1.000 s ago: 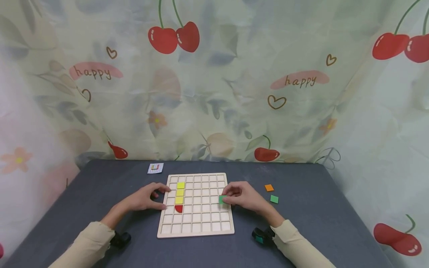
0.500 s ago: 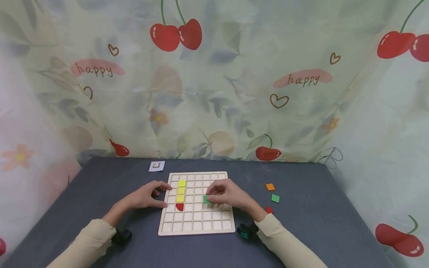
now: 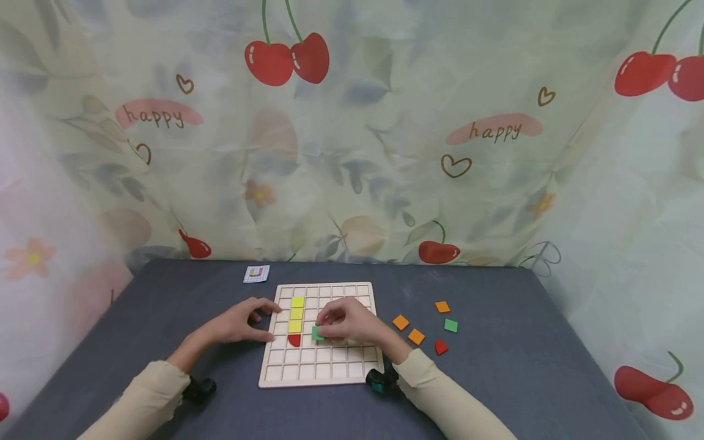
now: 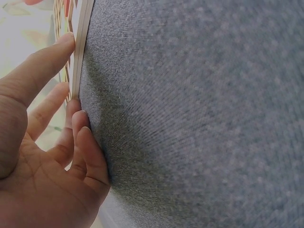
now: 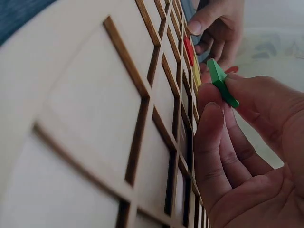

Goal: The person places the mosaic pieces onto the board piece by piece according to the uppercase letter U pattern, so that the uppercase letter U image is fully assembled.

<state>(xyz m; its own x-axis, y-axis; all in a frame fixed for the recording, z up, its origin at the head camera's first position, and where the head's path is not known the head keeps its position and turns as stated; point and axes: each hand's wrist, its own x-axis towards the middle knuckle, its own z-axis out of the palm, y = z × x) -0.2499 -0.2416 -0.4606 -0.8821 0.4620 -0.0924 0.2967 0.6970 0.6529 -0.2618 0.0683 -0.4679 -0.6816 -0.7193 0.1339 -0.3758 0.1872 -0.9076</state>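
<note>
A wooden grid board [image 3: 321, 384] lies on the dark table. Three yellow square tiles [image 3: 296, 313] run down one of its left columns, with a red quarter-round tile [image 3: 294, 340] directly below them. My right hand [image 3: 349, 321] pinches a green square tile [image 3: 316, 333] between thumb and fingers over the board, just right of that column. In the right wrist view the green tile [image 5: 221, 83] is tilted, held clear of the grid. My left hand [image 3: 242, 321] rests at the board's left edge, its thumb and fingertips touching the rim [image 4: 80, 52].
Right of the board lie several loose tiles: orange squares [image 3: 416, 337], a green square [image 3: 451, 326] and a red quarter-round [image 3: 441, 346]. A small printed pattern card [image 3: 256, 274] lies behind the board at left. A patterned curtain [image 3: 352, 153] hangs behind the table.
My right hand has carried the green tile leftward from the board's right edge towards the yellow and red column, uncovering loose tiles on the table. The left hand has stayed in place.
</note>
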